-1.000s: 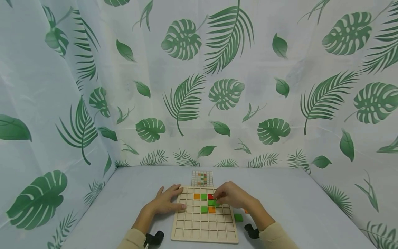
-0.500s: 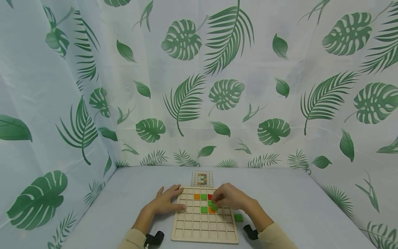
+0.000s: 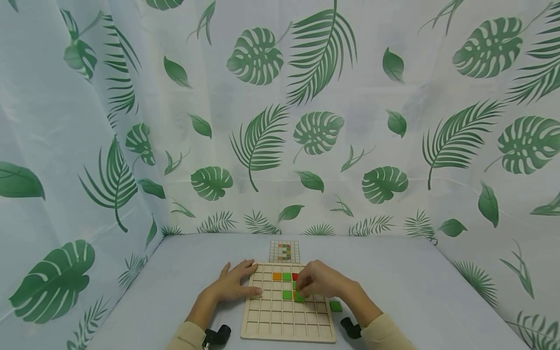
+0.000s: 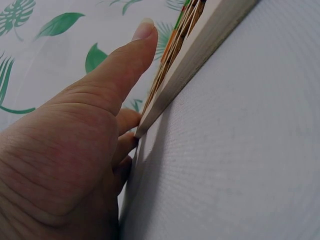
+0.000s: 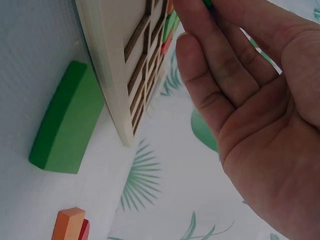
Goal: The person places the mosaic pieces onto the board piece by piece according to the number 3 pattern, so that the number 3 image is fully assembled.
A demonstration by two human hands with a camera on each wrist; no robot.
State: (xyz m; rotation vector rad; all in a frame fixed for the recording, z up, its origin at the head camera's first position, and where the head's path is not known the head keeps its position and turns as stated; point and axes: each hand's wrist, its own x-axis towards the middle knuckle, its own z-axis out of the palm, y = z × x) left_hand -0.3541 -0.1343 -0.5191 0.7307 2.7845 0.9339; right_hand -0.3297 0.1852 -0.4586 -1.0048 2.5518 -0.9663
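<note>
A wooden grid board (image 3: 267,321) lies on the table, with an orange tile (image 3: 277,276), green tiles (image 3: 287,276) and a partly covered red tile (image 3: 295,276) in its cells. My right hand (image 3: 321,280) is over the board's right half and pinches a green square tile (image 3: 299,296). That tile overlaps an orange tile in the head view; only its edge (image 5: 207,3) shows at the fingers in the right wrist view. My left hand (image 3: 232,283) rests at the board's left edge, fingers spread and thumb (image 4: 127,65) reaching over the rim.
A small card (image 3: 285,251) printed with a coloured grid lies behind the board. Beside the board's right edge is a loose green tile (image 5: 70,120), with an orange block (image 5: 68,223) and a red block (image 5: 85,230) farther along. A leaf-patterned curtain (image 3: 280,160) surrounds the table.
My right hand has moved slightly toward me with the green tile, from beside the upper green tile to over the orange one. My left hand has stayed in place.
</note>
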